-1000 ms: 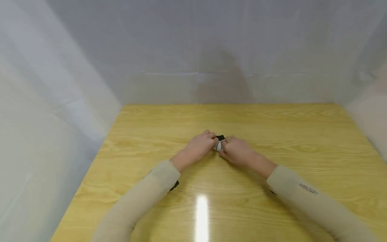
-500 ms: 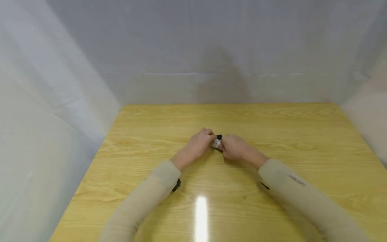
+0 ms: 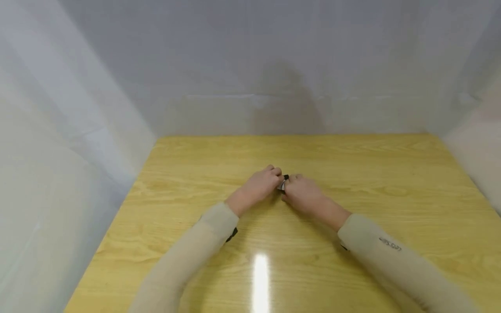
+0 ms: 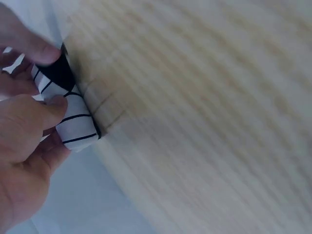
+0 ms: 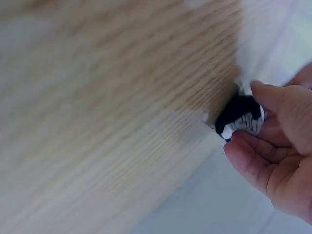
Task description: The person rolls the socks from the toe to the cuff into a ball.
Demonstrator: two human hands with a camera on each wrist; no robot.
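You look down on a table point(image 3: 391, 174) of pale yellow wood with darker grain, filling the lower half of the frame. A bright vertical streak of reflected light point(image 3: 261, 278) lies on its glossy top at lower centre. Translucent white sheeting point(image 3: 78, 108) closes in the table on the left, the back and the right; its panels meet at the upper left and upper right. A dim brownish shadow point(image 3: 289, 104) shows on the back sheet at upper centre.
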